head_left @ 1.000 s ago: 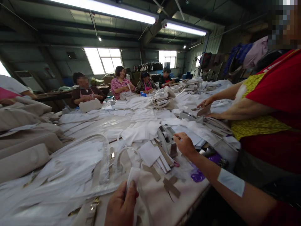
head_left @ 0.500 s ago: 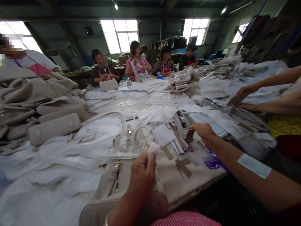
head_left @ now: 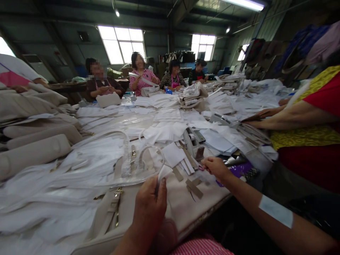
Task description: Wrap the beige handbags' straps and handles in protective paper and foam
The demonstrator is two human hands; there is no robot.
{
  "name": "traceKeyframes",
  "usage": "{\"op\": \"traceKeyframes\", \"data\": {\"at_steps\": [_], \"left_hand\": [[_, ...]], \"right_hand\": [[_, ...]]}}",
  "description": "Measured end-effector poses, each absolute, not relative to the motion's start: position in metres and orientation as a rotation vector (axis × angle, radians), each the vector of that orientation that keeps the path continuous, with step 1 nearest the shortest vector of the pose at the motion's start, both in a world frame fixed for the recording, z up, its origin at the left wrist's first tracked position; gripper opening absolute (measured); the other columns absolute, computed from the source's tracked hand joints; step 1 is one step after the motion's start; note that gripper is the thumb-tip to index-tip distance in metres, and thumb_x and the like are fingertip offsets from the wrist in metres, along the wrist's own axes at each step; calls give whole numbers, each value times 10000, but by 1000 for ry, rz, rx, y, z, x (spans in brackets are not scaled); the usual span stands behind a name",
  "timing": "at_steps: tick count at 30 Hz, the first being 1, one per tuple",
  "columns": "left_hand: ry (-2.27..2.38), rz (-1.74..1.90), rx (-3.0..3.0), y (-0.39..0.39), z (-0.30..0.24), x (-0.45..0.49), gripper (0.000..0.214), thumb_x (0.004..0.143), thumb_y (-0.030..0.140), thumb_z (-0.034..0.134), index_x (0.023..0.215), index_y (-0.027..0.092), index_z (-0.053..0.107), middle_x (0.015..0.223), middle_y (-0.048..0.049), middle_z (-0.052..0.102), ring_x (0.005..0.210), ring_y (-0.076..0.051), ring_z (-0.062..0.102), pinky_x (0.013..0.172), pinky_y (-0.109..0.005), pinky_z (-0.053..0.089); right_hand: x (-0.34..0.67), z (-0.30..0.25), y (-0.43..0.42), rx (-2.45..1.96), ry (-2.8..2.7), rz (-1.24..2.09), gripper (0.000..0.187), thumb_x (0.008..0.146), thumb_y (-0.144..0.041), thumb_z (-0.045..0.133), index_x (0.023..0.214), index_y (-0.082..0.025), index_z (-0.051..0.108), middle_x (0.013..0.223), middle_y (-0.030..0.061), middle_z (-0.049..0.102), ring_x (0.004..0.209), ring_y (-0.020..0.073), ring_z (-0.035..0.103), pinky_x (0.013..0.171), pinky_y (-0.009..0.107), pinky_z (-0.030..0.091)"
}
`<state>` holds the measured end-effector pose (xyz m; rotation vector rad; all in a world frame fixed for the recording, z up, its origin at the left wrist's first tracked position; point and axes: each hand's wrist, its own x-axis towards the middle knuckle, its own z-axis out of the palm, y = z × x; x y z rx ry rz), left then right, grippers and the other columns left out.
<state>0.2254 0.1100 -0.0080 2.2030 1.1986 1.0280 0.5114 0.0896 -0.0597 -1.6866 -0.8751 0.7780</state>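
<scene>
My left hand (head_left: 150, 205) is closed, pinching a small white sheet (head_left: 164, 172) upright between thumb and fingers. It hovers over a beige handbag (head_left: 114, 212) lying flat at the table's near edge. My right hand (head_left: 215, 166) reaches out to the right with its fingers curled together beside a small pink item (head_left: 199, 167); what it grips, if anything, is hidden. A white patch (head_left: 276, 215) is stuck to that forearm. Beige strips (head_left: 193, 187) lie crossed on the bag between the two hands. A tape dispenser (head_left: 193, 141) stands just beyond the right hand.
White sheets and plastic-wrapped straps (head_left: 124, 156) cover the long table. Beige rolled bags (head_left: 34, 152) pile up at the left. A co-worker in red and yellow (head_left: 313, 117) leans in from the right, forearms on the table. Several seated people (head_left: 140, 76) work along the far side.
My right hand has drawn back from the tape dispenser towards the table's near edge and closed up. My left hand keeps its pinch on the white sheet. The view has swung about.
</scene>
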Motion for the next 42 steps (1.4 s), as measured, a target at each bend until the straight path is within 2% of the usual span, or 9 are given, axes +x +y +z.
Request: {"op": "traceKeyframes", "data": {"at_steps": [5,8,12,18,22,24,29,34,42], "left_hand": [[1153,1040,2439,102,-10,234,176,955,233,478,966,170,642,861,-69,667,817,-216,638,740,-319,485],[1211,1030,2639,94,-11,240,181,949,217,483,1034,155,630,851,-71,665,720,-216,639,641,-320,485],[1238,1036,2906,85,-13,244,187,933,178,507,1077,136,618,760,-38,639,608,-209,601,524,-324,427],[1258,1006,3009,79,-13,247,114,917,151,534,976,147,632,712,-32,626,611,-198,598,531,-317,397],[1320,987,2994,78,-12,248,349,926,155,515,1267,88,549,747,-54,659,609,-191,613,531,-305,386],[1315,929,2991,78,-11,247,441,923,154,518,1361,117,489,739,-43,656,592,-188,608,519,-299,372],[1362,815,2872,82,-10,248,236,926,188,509,1125,149,630,794,-66,678,632,-215,647,529,-309,387],[1433,690,2663,86,-8,252,185,941,241,474,843,172,615,760,-82,682,665,-244,662,564,-323,399],[1334,769,2415,95,-3,246,193,920,237,483,758,195,579,735,-73,684,707,-226,643,641,-311,411]], "right_hand": [[460,7,70,-1420,-1128,959,290,777,-420,690,668,-153,654,576,-4,611,498,76,459,482,214,355],[422,33,63,-1338,-1158,1100,314,787,-435,683,659,-149,657,520,-12,594,449,71,442,440,207,327],[397,31,61,-1444,-1077,1171,336,762,-435,677,588,-156,611,454,-21,557,389,70,424,396,205,313],[396,20,56,-1561,-996,1173,304,757,-393,651,555,-180,571,397,-41,515,345,75,404,370,208,304],[395,25,53,-1592,-1030,1138,314,760,-397,650,543,-192,554,411,-37,523,361,83,413,383,217,296],[395,27,52,-1620,-1059,1119,328,764,-412,646,536,-195,554,431,-28,538,378,89,417,395,226,293],[396,29,48,-1661,-1286,954,318,792,-389,633,547,-186,631,499,-13,585,446,99,429,460,246,314],[394,26,43,-1679,-1361,843,268,821,-329,613,603,-185,672,558,-9,631,530,125,520,536,256,368],[384,5,49,-1663,-1336,653,205,855,-337,618,774,-204,750,689,19,719,664,180,645,636,281,458]]}}
